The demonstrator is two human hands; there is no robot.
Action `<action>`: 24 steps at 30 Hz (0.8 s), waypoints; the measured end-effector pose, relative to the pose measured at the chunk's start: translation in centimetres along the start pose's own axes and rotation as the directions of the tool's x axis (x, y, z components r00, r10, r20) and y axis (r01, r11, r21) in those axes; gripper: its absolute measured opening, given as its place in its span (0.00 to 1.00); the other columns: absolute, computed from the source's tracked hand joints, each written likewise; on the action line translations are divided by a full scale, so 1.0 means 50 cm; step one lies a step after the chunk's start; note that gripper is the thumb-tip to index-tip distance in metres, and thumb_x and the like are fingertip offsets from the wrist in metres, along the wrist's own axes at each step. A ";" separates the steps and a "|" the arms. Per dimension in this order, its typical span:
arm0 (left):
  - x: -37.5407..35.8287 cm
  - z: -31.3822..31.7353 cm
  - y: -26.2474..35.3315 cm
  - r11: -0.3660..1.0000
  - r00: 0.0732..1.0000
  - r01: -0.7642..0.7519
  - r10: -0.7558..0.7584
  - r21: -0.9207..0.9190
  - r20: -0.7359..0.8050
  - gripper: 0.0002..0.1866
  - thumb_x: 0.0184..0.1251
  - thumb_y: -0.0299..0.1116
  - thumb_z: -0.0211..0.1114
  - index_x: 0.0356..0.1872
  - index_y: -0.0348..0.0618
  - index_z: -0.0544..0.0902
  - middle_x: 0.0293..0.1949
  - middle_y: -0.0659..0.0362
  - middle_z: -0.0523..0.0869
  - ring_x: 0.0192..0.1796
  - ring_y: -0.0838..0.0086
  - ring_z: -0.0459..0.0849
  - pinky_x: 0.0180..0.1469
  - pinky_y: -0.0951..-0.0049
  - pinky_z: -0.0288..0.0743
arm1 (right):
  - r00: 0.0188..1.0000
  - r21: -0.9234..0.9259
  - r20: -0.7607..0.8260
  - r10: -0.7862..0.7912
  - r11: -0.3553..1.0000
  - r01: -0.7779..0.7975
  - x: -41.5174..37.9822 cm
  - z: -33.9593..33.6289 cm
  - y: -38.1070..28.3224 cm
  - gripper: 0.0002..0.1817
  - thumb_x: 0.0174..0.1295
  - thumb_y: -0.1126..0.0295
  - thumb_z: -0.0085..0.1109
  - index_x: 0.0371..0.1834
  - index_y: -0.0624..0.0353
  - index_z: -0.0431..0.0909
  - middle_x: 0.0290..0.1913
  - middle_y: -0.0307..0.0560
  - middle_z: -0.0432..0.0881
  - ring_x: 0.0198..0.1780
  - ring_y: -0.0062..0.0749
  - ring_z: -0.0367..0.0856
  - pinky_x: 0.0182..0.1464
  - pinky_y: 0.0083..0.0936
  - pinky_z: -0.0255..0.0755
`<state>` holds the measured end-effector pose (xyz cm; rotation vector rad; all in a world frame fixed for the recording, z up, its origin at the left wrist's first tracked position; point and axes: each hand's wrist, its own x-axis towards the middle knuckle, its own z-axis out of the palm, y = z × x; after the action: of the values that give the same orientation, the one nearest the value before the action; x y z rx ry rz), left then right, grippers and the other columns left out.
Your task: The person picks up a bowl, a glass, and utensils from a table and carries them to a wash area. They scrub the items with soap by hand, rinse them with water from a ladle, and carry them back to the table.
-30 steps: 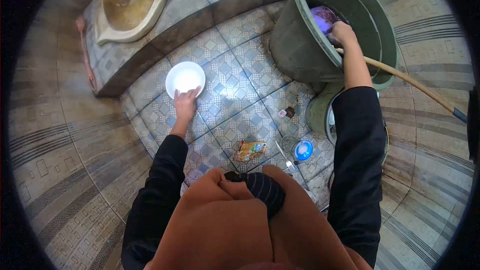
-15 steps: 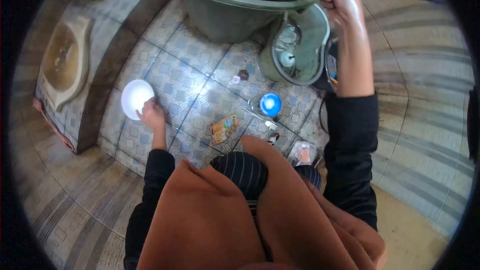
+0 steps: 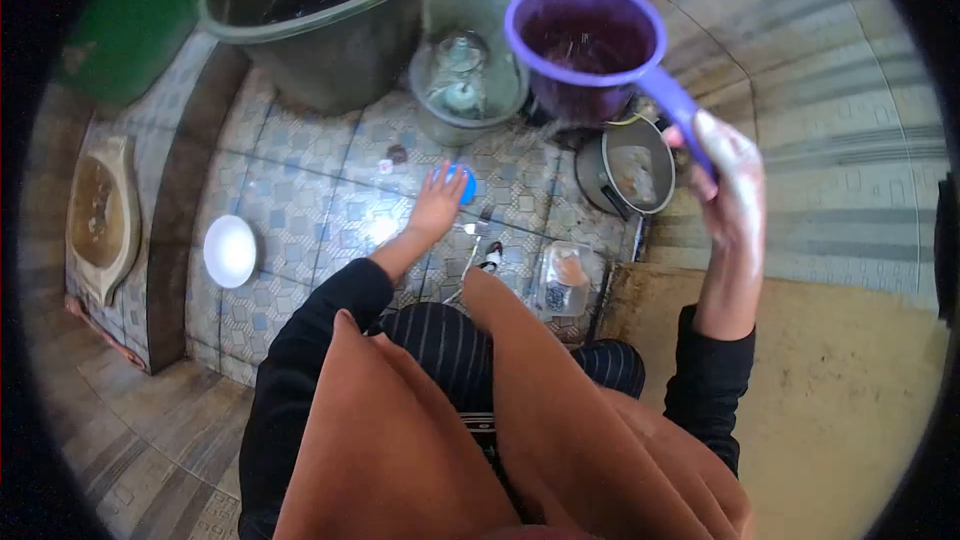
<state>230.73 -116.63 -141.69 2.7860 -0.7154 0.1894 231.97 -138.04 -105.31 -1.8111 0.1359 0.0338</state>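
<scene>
My right hand (image 3: 735,175), wet with suds, grips the handle of a purple water dipper (image 3: 650,50) raised over the floor at the upper right. Liquid shows dark inside its bowl. Stretched out over the tiles, my left hand (image 3: 437,205) has its fingers spread at a round blue item (image 3: 467,185) and partly covers it. Just below lie a fork (image 3: 472,228) and a small black-and-white thing (image 3: 490,258). A white bowl (image 3: 230,251) sits by itself on the left of the tiled floor.
A large grey-green tub (image 3: 330,65) and a smaller bucket with dishes inside (image 3: 430,105) stand at the back. On the right are a metal pot (image 3: 600,180) and a clear tub with a sponge (image 3: 565,280). A squat toilet (image 3: 125,220) is at left.
My left hand has left the white bowl and moved right to the blue item. My right hand has brought the dipper out from the large tub, down and right. The camera view has shifted.
</scene>
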 end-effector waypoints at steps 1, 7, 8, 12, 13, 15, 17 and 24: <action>0.009 -0.020 0.013 0.999 0.999 0.016 -0.017 -0.033 -0.046 0.23 0.53 0.35 0.55 0.52 0.41 0.67 0.53 0.55 0.69 0.57 0.59 0.64 0.57 0.58 0.56 | 0.999 -0.050 -0.016 0.032 0.998 -0.032 -0.020 -0.016 0.020 0.14 0.54 0.64 0.52 0.33 0.66 0.74 0.25 0.42 0.79 0.10 0.09 0.56 0.11 0.08 0.48; 0.136 -0.006 0.116 0.670 0.943 0.320 -0.296 -0.670 0.153 0.14 0.55 0.33 0.52 0.43 0.43 0.73 0.35 0.54 0.80 0.31 0.60 0.78 0.35 0.64 0.71 | 0.997 -0.624 -0.077 0.028 0.778 -0.070 -0.090 -0.048 0.133 0.10 0.50 0.65 0.57 0.26 0.63 0.79 0.22 0.46 0.79 0.19 0.24 0.72 0.23 0.22 0.65; 0.161 0.030 0.123 0.430 0.893 0.440 -0.300 -0.788 0.335 0.12 0.56 0.32 0.52 0.40 0.42 0.74 0.33 0.55 0.81 0.29 0.61 0.79 0.33 0.65 0.72 | 0.998 -0.691 -0.070 0.003 0.721 -0.050 -0.094 -0.045 0.148 0.10 0.49 0.65 0.57 0.25 0.62 0.79 0.21 0.49 0.79 0.22 0.28 0.75 0.27 0.25 0.67; 0.210 0.030 0.174 -0.442 0.684 0.629 -0.075 -0.639 0.725 0.08 0.58 0.29 0.51 0.37 0.42 0.75 0.30 0.61 0.80 0.28 0.79 0.79 0.22 0.77 0.72 | 0.996 -0.804 -0.039 -0.080 0.595 0.016 -0.097 -0.049 0.206 0.14 0.45 0.63 0.59 0.28 0.65 0.77 0.24 0.59 0.76 0.27 0.47 0.76 0.32 0.33 0.69; 0.215 0.039 0.178 -0.448 0.705 0.618 -0.048 -0.646 0.707 0.07 0.56 0.28 0.52 0.36 0.43 0.76 0.30 0.61 0.80 0.28 0.78 0.79 0.24 0.77 0.72 | 0.998 -0.797 -0.057 -0.031 0.603 -0.027 -0.099 -0.049 0.209 0.14 0.44 0.63 0.59 0.28 0.65 0.77 0.24 0.61 0.75 0.29 0.50 0.75 0.33 0.34 0.69; 0.223 0.059 0.181 -0.450 0.725 0.610 -0.017 -0.652 0.689 0.07 0.54 0.27 0.53 0.35 0.43 0.76 0.30 0.62 0.79 0.28 0.78 0.79 0.26 0.76 0.73 | 0.995 -0.792 -0.091 -0.029 0.609 -0.054 -0.106 -0.047 0.209 0.14 0.44 0.63 0.59 0.28 0.65 0.77 0.24 0.61 0.75 0.29 0.50 0.76 0.33 0.34 0.69; 0.234 0.081 0.179 -0.270 0.811 0.541 -0.083 -0.797 0.579 0.06 0.52 0.25 0.55 0.33 0.42 0.76 0.29 0.64 0.79 0.29 0.77 0.78 0.33 0.74 0.73 | 0.993 -0.787 -0.120 -0.014 0.611 -0.087 -0.107 -0.050 0.209 0.14 0.45 0.64 0.59 0.28 0.65 0.77 0.24 0.61 0.75 0.29 0.50 0.76 0.33 0.34 0.69; 0.246 0.046 0.168 0.900 0.973 -0.203 0.228 -0.386 0.020 0.10 0.44 0.24 0.56 0.32 0.38 0.75 0.31 0.50 0.78 0.35 0.58 0.76 0.43 0.65 0.69 | 0.990 -0.763 -0.141 -0.012 0.638 -0.101 -0.110 -0.054 0.211 0.13 0.46 0.64 0.58 0.27 0.65 0.77 0.23 0.61 0.75 0.28 0.50 0.76 0.33 0.35 0.69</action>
<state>237.50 -129.97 -139.79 2.3481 -0.9640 -0.0032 225.21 -142.74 -114.32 -2.6871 0.2979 0.0034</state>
